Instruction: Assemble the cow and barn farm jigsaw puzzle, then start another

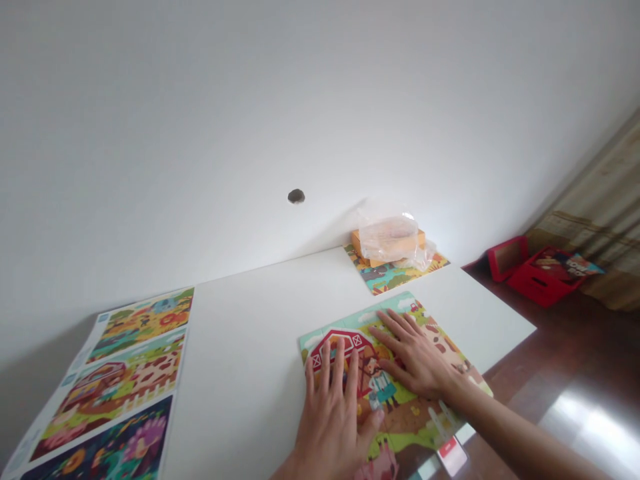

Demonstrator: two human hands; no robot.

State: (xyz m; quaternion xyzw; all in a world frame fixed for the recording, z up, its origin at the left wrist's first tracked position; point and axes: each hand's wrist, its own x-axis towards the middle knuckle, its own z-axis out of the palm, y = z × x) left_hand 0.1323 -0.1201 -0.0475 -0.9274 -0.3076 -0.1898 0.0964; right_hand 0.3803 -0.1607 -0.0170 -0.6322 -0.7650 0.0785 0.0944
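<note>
Evidently grasping nothing, the left hand [333,417] and right hand [417,363] lie flat, fingers spread, on the puzzle [417,420], seemingly pinning it to the surface [250,320].

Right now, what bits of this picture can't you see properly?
All in the head view:
- Farm puzzle: its middle is hidden under the left hand and right hand, and its near edge is cut off by the bottom edge.
- Picture sheet: the lowest panel is cut off at the bottom-left corner.
- Orange box: the crinkled plastic bag blurs what is inside.
- Red-and-white card: the print is too small to read.
</note>
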